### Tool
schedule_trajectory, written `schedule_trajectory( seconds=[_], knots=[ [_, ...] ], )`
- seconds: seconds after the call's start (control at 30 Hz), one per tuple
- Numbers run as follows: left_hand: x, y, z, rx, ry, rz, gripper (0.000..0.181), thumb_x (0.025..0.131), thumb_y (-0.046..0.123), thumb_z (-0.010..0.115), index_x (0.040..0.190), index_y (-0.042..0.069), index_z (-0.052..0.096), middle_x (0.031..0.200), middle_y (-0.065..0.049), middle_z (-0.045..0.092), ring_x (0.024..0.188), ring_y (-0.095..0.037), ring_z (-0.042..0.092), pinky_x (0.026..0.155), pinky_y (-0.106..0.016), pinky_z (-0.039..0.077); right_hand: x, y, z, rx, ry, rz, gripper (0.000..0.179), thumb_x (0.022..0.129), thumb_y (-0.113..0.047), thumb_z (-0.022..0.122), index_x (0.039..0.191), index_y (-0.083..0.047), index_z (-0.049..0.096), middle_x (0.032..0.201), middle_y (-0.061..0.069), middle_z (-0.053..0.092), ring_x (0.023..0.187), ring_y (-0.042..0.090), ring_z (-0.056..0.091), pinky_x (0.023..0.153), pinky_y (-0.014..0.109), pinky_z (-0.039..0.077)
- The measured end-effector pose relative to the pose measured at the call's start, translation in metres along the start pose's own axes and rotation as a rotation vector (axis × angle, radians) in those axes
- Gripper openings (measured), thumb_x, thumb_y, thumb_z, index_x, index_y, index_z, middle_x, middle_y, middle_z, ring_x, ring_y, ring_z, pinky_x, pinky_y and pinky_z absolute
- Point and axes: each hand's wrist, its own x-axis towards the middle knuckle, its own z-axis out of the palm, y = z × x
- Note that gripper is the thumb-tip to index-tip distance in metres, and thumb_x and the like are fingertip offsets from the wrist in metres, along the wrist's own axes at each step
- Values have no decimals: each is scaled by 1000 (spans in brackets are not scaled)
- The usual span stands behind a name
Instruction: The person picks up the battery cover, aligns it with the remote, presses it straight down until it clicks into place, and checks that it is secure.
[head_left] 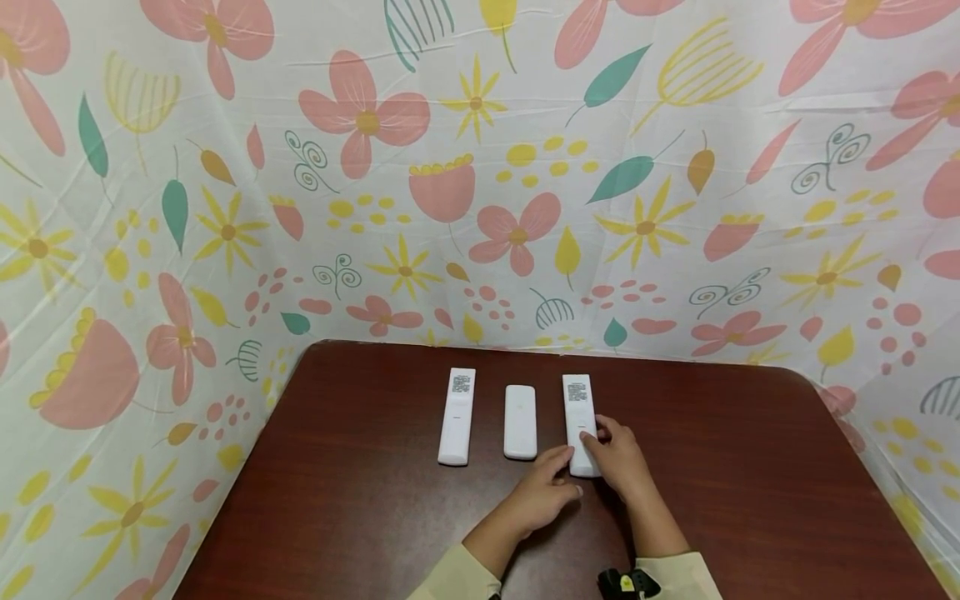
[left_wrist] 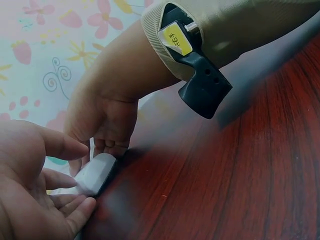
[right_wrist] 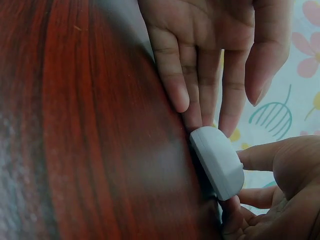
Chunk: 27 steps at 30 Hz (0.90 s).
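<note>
The right white remote control (head_left: pixel 579 417) lies lengthwise on the brown table, a printed label at its far end. My right hand (head_left: pixel 624 462) holds its near part from the right, thumb on top and fingers along the side. From the left, my left hand (head_left: pixel 538 493) touches the near left edge with extended fingertips. In the left wrist view, the remote's near end (left_wrist: pixel 97 172) shows between my left hand (left_wrist: pixel 30 185) and my right hand (left_wrist: pixel 105 110). The right wrist view shows my left hand (right_wrist: pixel 200 55) straight-fingered against the remote's rounded end (right_wrist: pixel 217 162), with my right hand (right_wrist: pixel 295 185) opposite.
Left of it lie a plain, shorter white device (head_left: pixel 520 422) and another labelled white remote control (head_left: pixel 457 417), spaced apart in a row. The brown table (head_left: pixel 360 500) ends in front of a floral cloth backdrop (head_left: pixel 517 167). A black camera mount (head_left: pixel 628 583) sits at my right wrist.
</note>
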Motion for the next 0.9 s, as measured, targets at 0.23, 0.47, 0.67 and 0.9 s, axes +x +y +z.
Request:
schedule_trajectory(
  seconds=[0.23,0.47,0.67,0.9],
  knots=[
    [2,-3,0,19,0,17,68,86,11,69,149,1,47,156,-13,42,129,-27,54,101,-25,48,-1,2,0,13,-1,-12,57,101,-25,58,146,7,44,130,29,51,120,38,52,101,51,43],
    [1,-1,1,2,18,-14,67,85,12,69,148,2,48,153,-11,45,123,-26,58,97,-22,47,-1,2,0,20,1,-7,57,100,-25,59,147,5,44,131,28,51,118,37,52,98,48,44],
    [3,0,3,-56,62,-36,71,83,10,69,149,1,46,145,-14,51,126,-29,56,98,-28,48,-1,1,-2,48,16,-8,57,100,-24,61,145,6,45,129,29,53,114,36,54,93,44,48],
    [1,1,0,-133,96,-59,66,89,8,66,151,3,43,148,-14,53,134,-33,51,104,-42,48,-2,-4,-4,63,95,-20,44,98,-22,63,134,2,56,122,23,55,103,28,53,82,31,43]
  ],
)
